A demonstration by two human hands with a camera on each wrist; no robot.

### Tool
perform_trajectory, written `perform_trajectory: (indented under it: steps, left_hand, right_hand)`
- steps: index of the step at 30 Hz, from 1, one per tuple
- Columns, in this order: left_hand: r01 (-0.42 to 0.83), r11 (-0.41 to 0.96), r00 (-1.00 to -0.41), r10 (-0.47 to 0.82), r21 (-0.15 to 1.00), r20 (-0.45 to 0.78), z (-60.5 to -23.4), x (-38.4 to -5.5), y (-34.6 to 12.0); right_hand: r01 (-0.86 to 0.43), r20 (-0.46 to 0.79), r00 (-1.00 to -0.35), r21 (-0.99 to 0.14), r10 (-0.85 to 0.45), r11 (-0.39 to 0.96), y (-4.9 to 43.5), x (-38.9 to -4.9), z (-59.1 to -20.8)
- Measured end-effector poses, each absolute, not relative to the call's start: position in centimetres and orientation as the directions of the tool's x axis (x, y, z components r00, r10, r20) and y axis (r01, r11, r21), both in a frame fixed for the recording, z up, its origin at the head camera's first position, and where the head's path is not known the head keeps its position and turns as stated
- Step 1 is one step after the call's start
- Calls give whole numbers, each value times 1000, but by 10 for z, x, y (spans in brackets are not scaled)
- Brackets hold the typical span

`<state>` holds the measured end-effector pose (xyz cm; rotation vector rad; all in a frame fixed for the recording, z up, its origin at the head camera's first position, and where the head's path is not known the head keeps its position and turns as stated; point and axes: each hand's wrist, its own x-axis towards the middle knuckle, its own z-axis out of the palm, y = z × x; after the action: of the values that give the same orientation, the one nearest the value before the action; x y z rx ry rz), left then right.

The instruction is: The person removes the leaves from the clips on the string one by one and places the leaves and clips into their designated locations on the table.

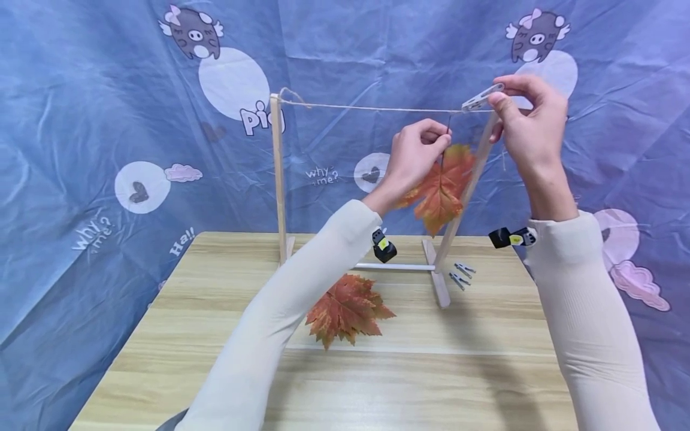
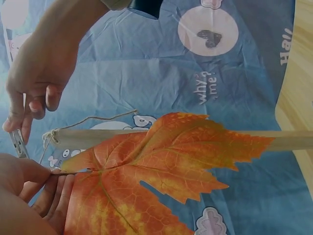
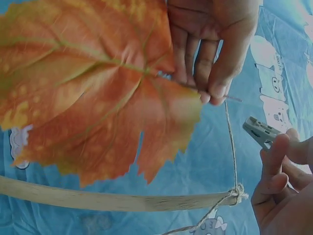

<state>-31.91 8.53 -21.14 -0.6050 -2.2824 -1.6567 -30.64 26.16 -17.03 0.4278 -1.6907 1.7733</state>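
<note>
My left hand (image 1: 417, 149) pinches the thin stem of an orange maple leaf (image 1: 442, 188) between thumb and fingers. The leaf hangs below the hand, and the stem's tip reaches up to the string (image 1: 372, 108). In my right hand (image 1: 536, 123) a grey clothespin (image 1: 482, 97) is held by its handle ends, its nose pointing left at the string near the stem. From the right wrist view, the clothespin (image 3: 261, 131) is close beside the string, with the stem tip nearby. The left wrist view shows the leaf (image 2: 142, 166) broadside, its stem between the fingertips.
A wooden frame (image 1: 279, 179) with two posts carries the string, knotted at the post tops. Several orange leaves (image 1: 347, 308) lie piled on the table (image 1: 215, 299) in front of it. Two more clothespins (image 1: 460, 276) lie beside the frame's right foot (image 1: 441, 290).
</note>
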Motion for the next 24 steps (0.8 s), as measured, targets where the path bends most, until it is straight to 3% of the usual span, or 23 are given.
perform_trajectory:
  steps: [24]
  left_hand:
    - [488, 108, -870, 133, 866, 474, -226, -311, 48]
  right_hand:
    - [-641, 626, -761, -765, 168, -55, 272, -294, -196]
